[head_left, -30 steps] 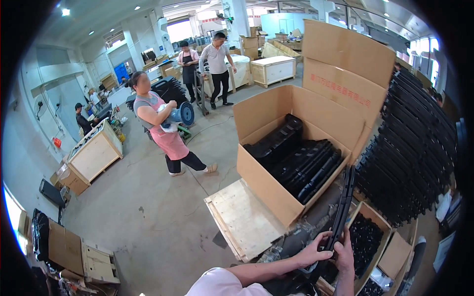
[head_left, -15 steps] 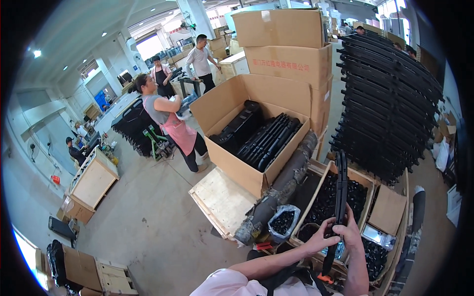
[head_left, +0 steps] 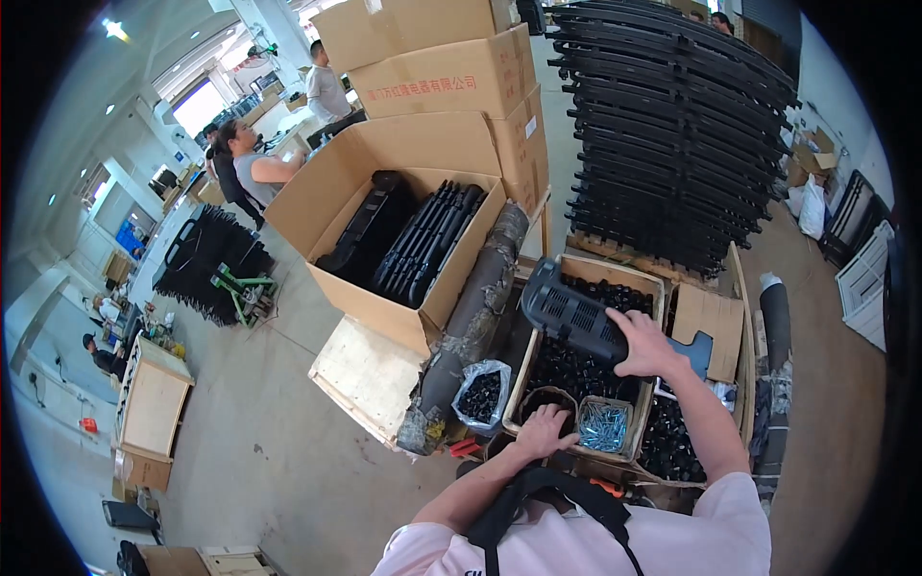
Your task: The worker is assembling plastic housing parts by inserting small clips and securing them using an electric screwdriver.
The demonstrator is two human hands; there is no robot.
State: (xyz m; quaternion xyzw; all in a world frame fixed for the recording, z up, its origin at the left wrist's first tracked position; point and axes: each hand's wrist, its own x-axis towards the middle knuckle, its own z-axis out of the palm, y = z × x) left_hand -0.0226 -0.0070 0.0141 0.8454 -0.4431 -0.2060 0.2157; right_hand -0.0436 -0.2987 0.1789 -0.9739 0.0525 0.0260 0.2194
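My right hand (head_left: 645,344) grips a long black plastic part with slots (head_left: 574,312). The part lies tilted above a wooden bin (head_left: 519,379) of small black pieces, its wide end up to the left and a grey-black end showing past my wrist. My left hand (head_left: 544,432) reaches down at a small round container (head_left: 562,392) of dark pieces at the bin's near side, thumb apart from the fingers; the fingertips are partly hidden. Beside it sits a square tub of silvery screws (head_left: 605,425). A bag-lined bucket (head_left: 482,394) of small black pieces stands to the left.
An open carton (head_left: 384,312) holds long black parts, with stacked cartons (head_left: 423,82) behind. A tall stack of black frames (head_left: 672,144) rises at the far right. A padded roller (head_left: 471,307) lies beside the bin. Several people work at the back left, near a green pallet jack (head_left: 240,288).
The black part has gone from upright in both hands to tilted in my right hand alone. My left hand has let go and moved left and down to the small container. The view has shifted right.
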